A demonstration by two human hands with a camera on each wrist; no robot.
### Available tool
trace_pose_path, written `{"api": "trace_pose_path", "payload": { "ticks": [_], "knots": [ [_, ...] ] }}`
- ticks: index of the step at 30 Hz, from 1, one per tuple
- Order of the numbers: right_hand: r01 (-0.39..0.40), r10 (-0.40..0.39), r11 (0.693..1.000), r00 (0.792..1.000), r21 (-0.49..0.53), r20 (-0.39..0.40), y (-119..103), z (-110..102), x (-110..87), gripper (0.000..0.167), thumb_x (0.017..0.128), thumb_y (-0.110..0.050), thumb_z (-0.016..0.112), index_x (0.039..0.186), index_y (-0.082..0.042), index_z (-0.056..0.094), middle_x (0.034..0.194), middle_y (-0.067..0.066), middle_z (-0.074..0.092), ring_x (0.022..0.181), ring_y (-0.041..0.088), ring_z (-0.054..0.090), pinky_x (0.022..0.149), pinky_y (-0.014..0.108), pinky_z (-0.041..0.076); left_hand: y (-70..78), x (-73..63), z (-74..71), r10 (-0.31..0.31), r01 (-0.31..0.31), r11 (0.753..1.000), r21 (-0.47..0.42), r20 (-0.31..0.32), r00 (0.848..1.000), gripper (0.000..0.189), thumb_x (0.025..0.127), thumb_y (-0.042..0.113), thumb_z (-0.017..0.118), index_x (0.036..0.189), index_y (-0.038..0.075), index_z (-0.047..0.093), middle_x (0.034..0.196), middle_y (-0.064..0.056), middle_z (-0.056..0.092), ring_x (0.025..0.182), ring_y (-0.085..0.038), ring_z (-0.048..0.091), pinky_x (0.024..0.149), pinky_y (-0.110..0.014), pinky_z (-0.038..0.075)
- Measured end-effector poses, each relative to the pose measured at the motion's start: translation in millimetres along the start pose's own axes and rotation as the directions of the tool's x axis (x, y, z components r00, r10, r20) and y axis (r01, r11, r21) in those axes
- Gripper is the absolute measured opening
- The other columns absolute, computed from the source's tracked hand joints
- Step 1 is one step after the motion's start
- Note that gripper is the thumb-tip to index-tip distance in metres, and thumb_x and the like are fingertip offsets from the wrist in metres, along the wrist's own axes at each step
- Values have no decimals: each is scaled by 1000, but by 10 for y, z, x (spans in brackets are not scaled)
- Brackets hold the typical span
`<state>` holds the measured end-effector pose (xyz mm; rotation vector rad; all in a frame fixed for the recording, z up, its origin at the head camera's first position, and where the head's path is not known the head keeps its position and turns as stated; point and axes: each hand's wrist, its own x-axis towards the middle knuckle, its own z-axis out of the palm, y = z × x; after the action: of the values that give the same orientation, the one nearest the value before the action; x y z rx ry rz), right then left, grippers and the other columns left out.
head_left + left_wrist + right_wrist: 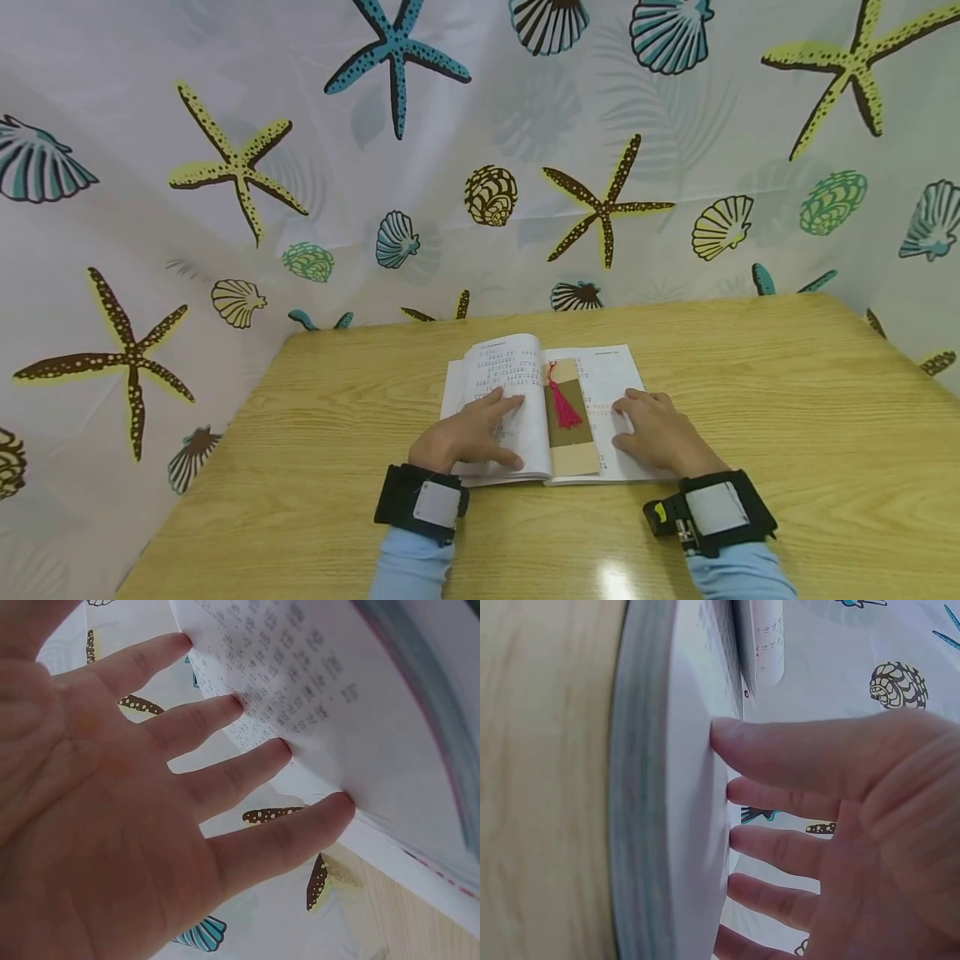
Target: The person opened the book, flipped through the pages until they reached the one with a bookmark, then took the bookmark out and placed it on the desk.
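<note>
An open book (pixel 611 375) with printed white pages lies on the wooden table. Along its inner fold, on the right-hand page, rests a tan and olive-brown bookmark card (pixel 570 458) with a pink-red tassel (pixel 564 408). My left hand (pixel 472 429) presses the left page with spread fingers; in the left wrist view the fingertips (pixel 281 750) touch the printed sheet. My right hand (pixel 663 429) rests on the right page near its outer edge. The right wrist view shows its thumb and fingertips (pixel 731 742) against the paper, with the thick page block beneath.
The wooden table (pixel 337 417) extends to both sides of the book. Behind and to the sides hangs a white cloth (pixel 450 275) printed with starfish and shells. Each wrist wears a black strap (pixel 423 504) over a light blue sleeve (pixel 411 562).
</note>
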<state>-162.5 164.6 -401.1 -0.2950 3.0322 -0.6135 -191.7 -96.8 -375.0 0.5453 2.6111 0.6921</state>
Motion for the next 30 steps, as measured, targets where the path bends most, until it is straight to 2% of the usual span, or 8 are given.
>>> {"api": "trace_pose_path", "payload": {
  "ticks": [7,9,13,16,19,21,25,30],
  "knots": [
    [1,-1,1000,1000,7,5,-1,11,6,38,90,-10,73,123,5,66,143,36,46,130,59,39,98,72,40,-9,-3,6,3,-3,1000,-9,3,1000,89,81,19,88,156,13,41,166,-15,23,152,-34,21,118,-54,26],
    [12,-12,1000,1000,14,-7,0,16,9,29,91,-10,72,117,1,67,141,35,48,128,59,41,96,73,40,-14,-1,7,0,0,1000,-16,3,1000,87,82,17,87,156,12,41,166,-15,23,152,-34,22,119,-53,25],
    [44,-41,997,998,63,-52,-15,38,20,8,97,-13,65,98,-6,67,127,29,60,122,60,45,90,75,41,-19,-1,3,-13,13,1000,-21,1,1000,85,84,12,85,156,10,41,166,-13,24,151,-33,24,119,-50,26],
    [52,-43,992,996,115,-74,-56,58,29,21,101,-20,60,85,-6,65,126,29,61,124,62,43,91,77,40,-15,-8,-4,-14,14,1000,-15,-1,1000,84,84,10,84,156,8,41,165,-13,25,151,-34,25,119,-50,27],
    [43,-34,990,997,134,-73,-116,77,33,31,100,-27,61,77,-8,64,134,33,56,129,65,37,94,80,35,-8,-17,-14,-6,6,1000,-10,-4,1000,84,83,10,85,155,7,41,165,-14,26,150,-34,26,119,-50,27],
    [33,-24,990,998,139,-64,-164,86,33,32,98,-29,65,73,-8,65,141,35,50,133,66,32,97,82,29,-11,-16,-15,-3,3,1000,-8,-5,1000,84,83,10,85,155,7,42,165,-14,27,150,-34,26,118,-50,27],
    [8,0,991,998,137,-57,-234,104,36,28,92,-24,72,69,-10,66,143,35,49,135,66,29,100,84,21,-13,-8,-16,-5,5,1000,-1,0,1000,84,84,10,84,156,8,41,165,-14,26,150,-34,26,119,-50,27],
    [-17,28,986,998,167,-62,-275,116,51,26,88,-17,75,65,-8,67,143,35,48,136,66,25,101,85,16,-18,8,-10,-11,11,1000,11,2,1000,84,85,11,84,156,9,40,165,-13,26,151,-33,26,119,-49,27]
  ]
}}
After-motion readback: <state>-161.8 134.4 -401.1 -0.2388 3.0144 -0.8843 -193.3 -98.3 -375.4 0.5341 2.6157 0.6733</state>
